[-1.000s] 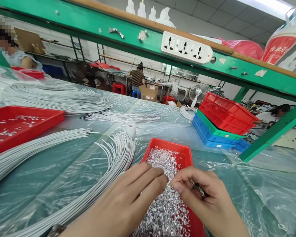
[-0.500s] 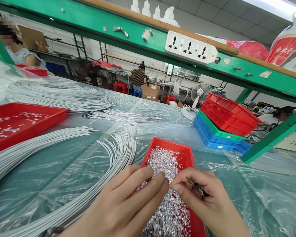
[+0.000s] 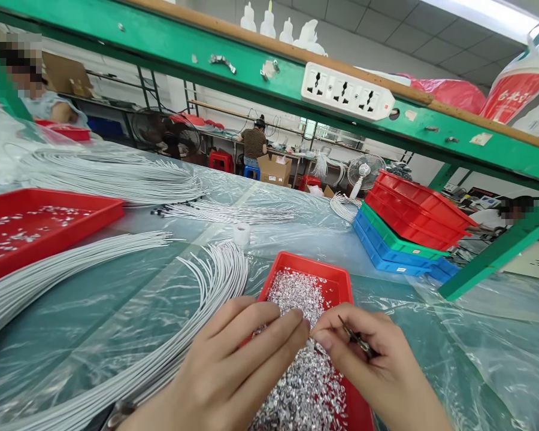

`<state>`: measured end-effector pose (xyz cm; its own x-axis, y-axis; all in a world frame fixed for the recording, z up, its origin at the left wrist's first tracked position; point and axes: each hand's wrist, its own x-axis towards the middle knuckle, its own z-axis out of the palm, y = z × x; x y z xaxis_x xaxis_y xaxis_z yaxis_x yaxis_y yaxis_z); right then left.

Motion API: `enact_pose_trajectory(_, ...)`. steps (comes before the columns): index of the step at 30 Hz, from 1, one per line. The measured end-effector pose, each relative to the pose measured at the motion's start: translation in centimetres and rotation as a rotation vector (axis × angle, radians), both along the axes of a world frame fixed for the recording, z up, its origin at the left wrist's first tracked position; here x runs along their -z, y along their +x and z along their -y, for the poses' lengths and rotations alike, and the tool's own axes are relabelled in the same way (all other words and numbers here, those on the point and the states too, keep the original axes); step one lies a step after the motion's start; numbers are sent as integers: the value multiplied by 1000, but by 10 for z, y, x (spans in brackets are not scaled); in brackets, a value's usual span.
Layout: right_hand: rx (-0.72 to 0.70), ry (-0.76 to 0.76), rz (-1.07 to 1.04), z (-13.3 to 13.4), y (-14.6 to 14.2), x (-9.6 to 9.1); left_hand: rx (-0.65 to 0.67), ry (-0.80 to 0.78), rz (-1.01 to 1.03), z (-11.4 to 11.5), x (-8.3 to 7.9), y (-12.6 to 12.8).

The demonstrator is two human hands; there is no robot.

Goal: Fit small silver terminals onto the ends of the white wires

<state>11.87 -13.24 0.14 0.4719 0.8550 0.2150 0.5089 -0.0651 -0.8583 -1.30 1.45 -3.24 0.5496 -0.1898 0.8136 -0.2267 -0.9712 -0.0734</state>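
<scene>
Both my hands meet just above a red tray (image 3: 313, 260) filled with small shiny silver metal pieces (image 3: 299, 294). My left hand (image 3: 238, 359) has its fingers bent and pressed together, its thumb hidden behind them. Whatever its fingertips pinch is out of sight. Close to those fingertips, my right hand (image 3: 377, 359) pinches thumb against index finger; anything between the tips is too small to make out. A thin dark metal tool (image 3: 359, 341) with a pointed end is tucked inside the curled fingers of that hand.
Left of the tray curve bundles of white cables (image 3: 211, 293). Another red tray (image 3: 72, 200) holds scattered silver pieces. Stacked red, green and blue trays (image 3: 413, 215) stand right, near a green post (image 3: 498, 245). A white roll (image 3: 241, 234) sits behind; a power strip (image 3: 348, 91) hangs overhead.
The view has shifted very slightly. My left hand has moved a touch to the right, its fingertips still close to the right hand's; the right hand keeps its pinch and the tool.
</scene>
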Motion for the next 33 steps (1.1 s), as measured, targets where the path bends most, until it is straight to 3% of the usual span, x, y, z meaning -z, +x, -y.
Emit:
enact_pose_trajectory(5,27,43,-79,-10,5,7,-31,-93,47,2,0,-4)
enact_pose_trajectory(9,49,68,-49,-16,18,14,88,-437,-55,-1,-9,-1)
enact_pose_trajectory(13,150,18,110,-20,31,18,149,-807,-232,-3,-18,6)
enact_pose_trajectory(18,276,35,175,-24,39,19,227,-1087,-387,-2,-22,3)
enact_pose_trajectory(22,290,55,164,-23,41,17,375,-1265,-537,-1,-22,5)
enact_pose_trajectory(26,277,87,160,-16,46,13,603,-1453,-497,-2,-25,6)
enact_pose_trajectory(29,285,101,172,-8,50,9,641,-1535,-406,-11,-28,-21)
enact_pose_trajectory(33,362,86,310,1,57,7,480,-1549,-460,-9,-16,-101)
